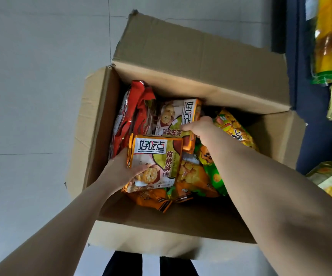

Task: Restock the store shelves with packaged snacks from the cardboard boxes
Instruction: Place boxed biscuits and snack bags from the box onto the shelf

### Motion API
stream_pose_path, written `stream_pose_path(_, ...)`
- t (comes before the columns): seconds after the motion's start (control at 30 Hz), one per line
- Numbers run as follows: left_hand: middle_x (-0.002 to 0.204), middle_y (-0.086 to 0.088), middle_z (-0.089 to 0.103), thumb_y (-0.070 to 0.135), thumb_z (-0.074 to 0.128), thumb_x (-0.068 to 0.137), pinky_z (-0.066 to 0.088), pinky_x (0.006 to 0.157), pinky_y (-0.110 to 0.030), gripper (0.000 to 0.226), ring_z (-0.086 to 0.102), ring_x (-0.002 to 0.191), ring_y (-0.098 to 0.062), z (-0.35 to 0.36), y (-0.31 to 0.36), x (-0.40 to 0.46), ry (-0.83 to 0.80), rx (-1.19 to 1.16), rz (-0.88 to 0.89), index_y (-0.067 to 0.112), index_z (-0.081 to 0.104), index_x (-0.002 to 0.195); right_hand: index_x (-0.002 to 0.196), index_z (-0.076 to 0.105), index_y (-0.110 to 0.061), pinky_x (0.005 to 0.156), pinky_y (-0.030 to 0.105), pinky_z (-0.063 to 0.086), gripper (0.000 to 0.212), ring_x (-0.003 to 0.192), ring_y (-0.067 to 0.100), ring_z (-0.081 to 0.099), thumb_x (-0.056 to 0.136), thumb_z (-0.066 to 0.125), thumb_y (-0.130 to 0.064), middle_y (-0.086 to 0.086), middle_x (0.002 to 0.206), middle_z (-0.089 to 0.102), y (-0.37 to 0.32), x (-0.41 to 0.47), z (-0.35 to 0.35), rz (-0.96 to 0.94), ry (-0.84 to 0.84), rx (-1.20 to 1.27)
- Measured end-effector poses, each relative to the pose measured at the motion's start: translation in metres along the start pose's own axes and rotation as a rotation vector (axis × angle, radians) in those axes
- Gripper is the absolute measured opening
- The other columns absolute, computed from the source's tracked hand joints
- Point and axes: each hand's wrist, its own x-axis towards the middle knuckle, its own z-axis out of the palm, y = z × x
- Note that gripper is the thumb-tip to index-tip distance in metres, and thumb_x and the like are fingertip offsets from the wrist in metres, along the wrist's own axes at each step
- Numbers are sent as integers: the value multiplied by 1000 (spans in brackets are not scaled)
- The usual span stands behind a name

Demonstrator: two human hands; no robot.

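Inside the open brown cardboard box (105,120), my left hand (119,172) grips a glossy orange-and-white cookie packet (157,162) by its left edge, thumb across the front. My right hand (199,126) pinches a matching second cookie packet (178,118) farther back. Red foil bags (133,114) and yellow-green snack bags (211,172) fill the rest. Dark blue shelving (302,56) stands to the box's right; grey tiled floor (32,76) lies left.

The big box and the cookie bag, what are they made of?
The box looks like brown corrugated cardboard, matte, with fold creases and frayed corners. The cookie bag gripped by the left hand seems to be thin plastic or foil film: glossy, crinkled, with shiny orange edges.
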Motion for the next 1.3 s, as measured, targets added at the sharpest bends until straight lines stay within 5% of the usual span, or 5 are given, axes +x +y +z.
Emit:
stream_pose_path(0.53, 120, -2, 68, 31, 68, 92, 55, 87, -49, 43, 65, 108, -31, -26, 157, -203, 260, 228, 238, 23, 47, 129, 147, 32, -25, 106, 47, 47, 71, 124, 21, 58, 90, 74, -24, -2, 133, 60, 89, -266, -167, -327, 283, 56)
stream_pose_path(0.63, 131, -2, 62, 30, 66, 92, 54, 90, -54, 74, 64, 111, -32, -32, 193, -255, 264, 256, 382, 37, 19, 150, 159, 14, -28, 96, 31, 40, 81, 118, 17, 56, 96, 66, -22, -3, 130, 58, 104, -336, -206, -361, 311, 99)
stream_pose_path(0.77, 140, -13, 48, 20, 58, 96, 48, 94, -56, 98, 58, 115, -38, -43, 227, -317, 228, 343, 608, 63, -16, 144, 159, 13, -41, 100, 38, 42, 77, 118, 27, 58, 100, 59, -23, 3, 136, 60, 132, -414, -237, -448, 425, 108)
stream_pose_path(1.0, 121, -19, 50, 18, 46, 103, 46, 81, -41, 58, 58, 93, -37, -56, 289, -396, 160, 549, 939, 38, 27, 154, 141, 54, -36, 99, 40, 47, 41, 118, 23, 56, 103, 52, -20, 7, 125, 59, 181, -526, -268, -552, 647, 182)
stream_pose_path(1.3, 127, -13, 52, 14, 54, 99, 44, 99, -47, 63, 54, 113, -34, -43, 381, -496, 40, 569, 1267, 47, 33, 148, 137, 57, -37, 101, 30, 42, 37, 123, 14, 53, 102, 55, -24, -3, 133, 58, 237, -669, -319, -582, 943, 348)
